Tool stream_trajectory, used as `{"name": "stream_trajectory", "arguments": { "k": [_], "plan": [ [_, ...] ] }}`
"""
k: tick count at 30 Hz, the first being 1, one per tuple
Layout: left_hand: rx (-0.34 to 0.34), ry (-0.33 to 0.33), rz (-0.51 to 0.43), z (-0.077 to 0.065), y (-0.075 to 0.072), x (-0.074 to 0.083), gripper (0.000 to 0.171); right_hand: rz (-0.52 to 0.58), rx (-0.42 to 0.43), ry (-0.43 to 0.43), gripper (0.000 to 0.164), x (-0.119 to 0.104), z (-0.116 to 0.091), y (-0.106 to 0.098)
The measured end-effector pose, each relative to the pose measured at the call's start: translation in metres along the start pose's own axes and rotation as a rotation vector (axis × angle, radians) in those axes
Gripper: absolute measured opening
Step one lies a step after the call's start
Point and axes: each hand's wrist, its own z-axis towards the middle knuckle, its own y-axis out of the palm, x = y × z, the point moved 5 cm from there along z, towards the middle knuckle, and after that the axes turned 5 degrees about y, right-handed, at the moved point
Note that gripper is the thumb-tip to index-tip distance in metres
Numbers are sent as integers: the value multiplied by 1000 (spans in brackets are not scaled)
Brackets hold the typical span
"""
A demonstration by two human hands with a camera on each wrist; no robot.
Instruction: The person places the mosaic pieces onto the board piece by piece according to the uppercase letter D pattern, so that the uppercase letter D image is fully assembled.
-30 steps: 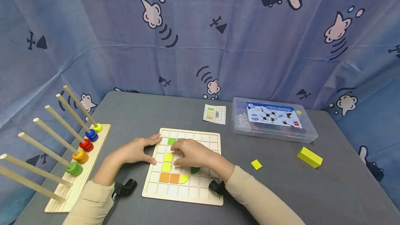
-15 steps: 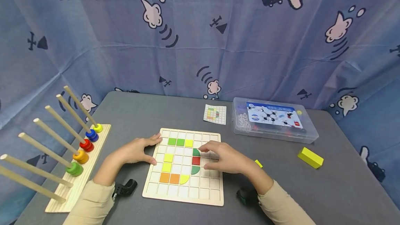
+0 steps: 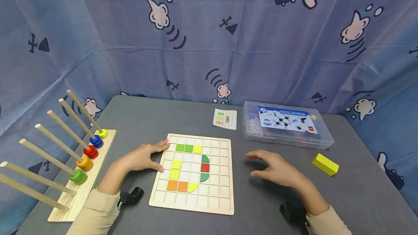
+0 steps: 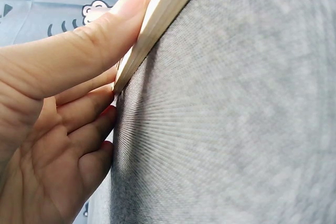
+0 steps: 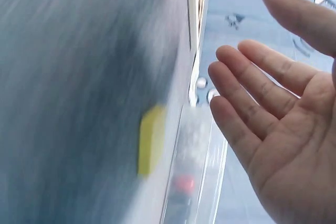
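A wooden grid board (image 3: 223, 191) lies flat, with green, yellow, orange and red square tiles and quarter-round pieces in some cells. At its left edge my left hand (image 3: 140, 158) rests, thumb and fingertips on the rim; the left wrist view shows the thumb (image 4: 79, 51) along the board's side (image 4: 163, 14). My right hand (image 3: 277, 168), fingers spread and holding nothing, hovers over the table right of the board. Under it a small yellow square tile (image 3: 266, 169) is nearly all hidden. In the right wrist view the palm (image 5: 294, 129) shows bare.
A small pattern card (image 3: 224, 119) lies behind the board, beside a clear plastic box (image 3: 287, 124). A yellow block (image 3: 325, 164) sits at the right. Along the left stands a wooden peg stand (image 3: 81, 188) with coloured rings. A patterned curtain (image 3: 196, 46) hangs behind.
My right hand has drawn back from over the board's middle and moved right, over the small yellow tile. The left hand stays at the board's edge.
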Motion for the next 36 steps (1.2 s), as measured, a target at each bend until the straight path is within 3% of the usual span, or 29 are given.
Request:
{"name": "stream_trajectory", "arguments": {
  "k": [9, 18, 27, 36],
  "plan": [
    [-7, 9, -4, 0, -1, 1, 91, -9, -59, 89, 52, 34, -22, -13],
    [-9, -1, -12, 0, -1, 0, 91, 35, -77, 114, 32, 54, -25, -11],
    [-11, -7, -20, -2, -2, 1, 91, 24, -13, 113, 22, 57, -21, -8],
    [-15, -22, -22, -1, 0, 1, 92, 23, -22, 194, 20, 55, -18, -8]
  ]
}}
